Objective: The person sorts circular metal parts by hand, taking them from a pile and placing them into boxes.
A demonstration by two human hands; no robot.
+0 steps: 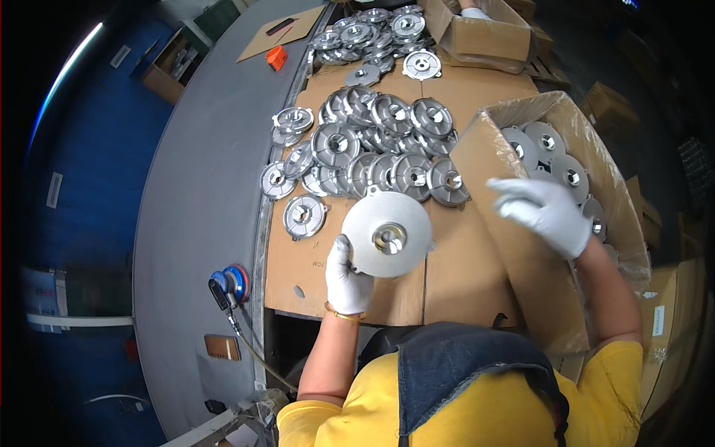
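Note:
My left hand (348, 277), in a white glove, grips a round metal end cover (365, 231) by its lower left edge, its smooth face and central hole turned up. My right hand (546, 212), gloved too and slightly blurred, is over the near wall of an open cardboard box (488, 160), fingers apart and holding nothing. Inside that plastic-lined box lie several like covers (572, 177). Ahead of my left hand, a heap of ribbed metal covers (337, 145) is spread on the cardboard sheet (462, 246). One single cover (304, 216) lies nearest that hand.
Left of the cardboard runs a long grey table (201, 186) with a blue sander (232, 284), its hose, and a brown phone-like object (222, 347). Farther back are an orange tool (276, 58), another heap of covers (357, 33) and a second box (488, 37) with another person's gloved hand.

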